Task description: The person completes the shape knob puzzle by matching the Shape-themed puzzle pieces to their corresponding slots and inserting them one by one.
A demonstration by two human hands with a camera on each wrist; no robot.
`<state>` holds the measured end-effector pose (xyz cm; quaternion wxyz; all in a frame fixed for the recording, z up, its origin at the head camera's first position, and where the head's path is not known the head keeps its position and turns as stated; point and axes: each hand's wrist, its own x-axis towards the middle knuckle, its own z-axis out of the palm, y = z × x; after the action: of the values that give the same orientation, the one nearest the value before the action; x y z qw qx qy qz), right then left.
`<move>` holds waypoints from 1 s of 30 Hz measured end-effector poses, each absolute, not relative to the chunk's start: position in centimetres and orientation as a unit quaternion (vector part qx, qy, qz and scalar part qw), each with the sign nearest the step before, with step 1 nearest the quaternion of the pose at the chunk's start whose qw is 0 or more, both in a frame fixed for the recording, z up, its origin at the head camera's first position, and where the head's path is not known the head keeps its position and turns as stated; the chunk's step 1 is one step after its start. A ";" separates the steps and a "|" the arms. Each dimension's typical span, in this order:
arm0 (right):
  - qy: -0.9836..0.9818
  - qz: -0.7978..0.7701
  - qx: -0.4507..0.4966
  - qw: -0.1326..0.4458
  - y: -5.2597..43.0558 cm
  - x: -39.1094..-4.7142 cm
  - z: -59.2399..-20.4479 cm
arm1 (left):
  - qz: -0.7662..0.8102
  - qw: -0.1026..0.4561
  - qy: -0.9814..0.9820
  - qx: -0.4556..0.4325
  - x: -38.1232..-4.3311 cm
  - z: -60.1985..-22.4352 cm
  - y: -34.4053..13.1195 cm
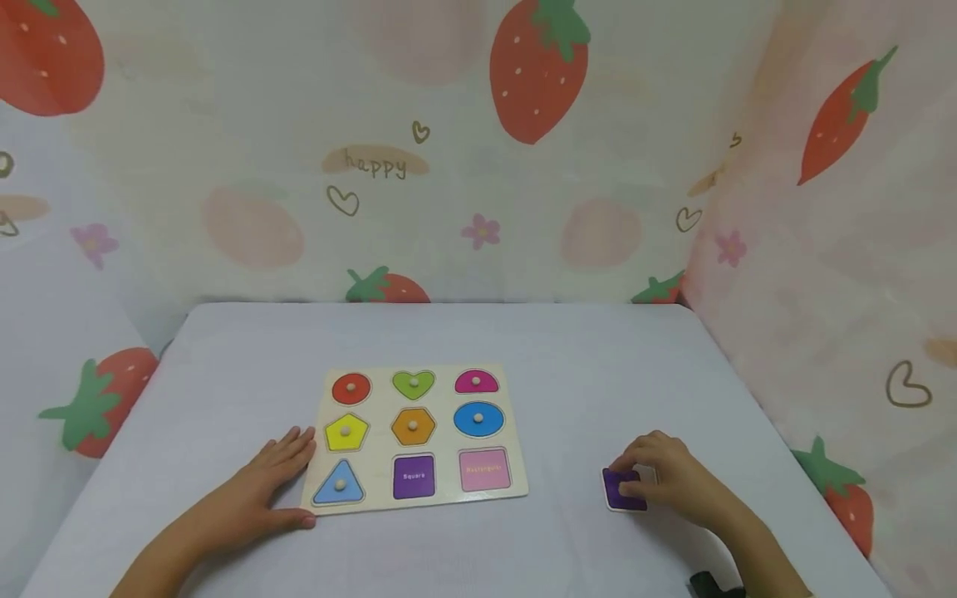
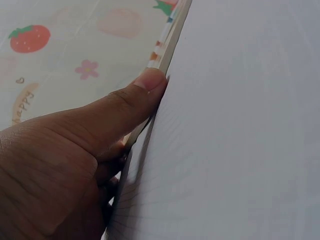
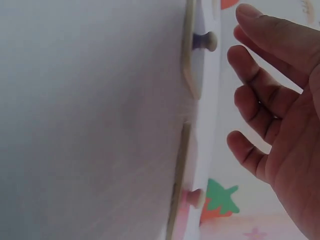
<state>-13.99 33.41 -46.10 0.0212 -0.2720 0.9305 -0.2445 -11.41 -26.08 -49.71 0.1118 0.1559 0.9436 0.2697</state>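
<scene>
My left hand lies on the cloth with straight fingers against the left edge of a wooden shape puzzle board. In the left wrist view the thumb presses on the board's edge. Off to the right, my right hand hovers over a purple square puzzle piece, overlapping it in the head view. The right wrist view shows its fingers loosely bent, apart from the knob of that piece. Beside it lies a pink knobbed piece, mostly hidden under the hand in the head view.
Knobbed shapes fill the board's upper rows, among them a red circle and a blue oval. In its bottom row are a blue triangle, a purple square recess and a pink rectangle recess. A black object is near the right wrist.
</scene>
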 end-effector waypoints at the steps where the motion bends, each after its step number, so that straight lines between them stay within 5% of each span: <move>1: 0.931 -0.245 -0.269 0.024 33.6 -13.8 -46.3 | 0.270 0.114 0.943 0.155 -11.5 -49.7 -26.1; 30: 0.932 -0.258 -0.254 0.013 34.5 -13.9 -47.9 | 0.271 0.122 0.944 0.145 -11.3 -49.3 -25.9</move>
<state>-13.87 34.47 -47.89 0.0128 -0.2535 0.9322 -0.2580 -11.32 -25.87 -49.33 0.1216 0.1448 0.9437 0.2712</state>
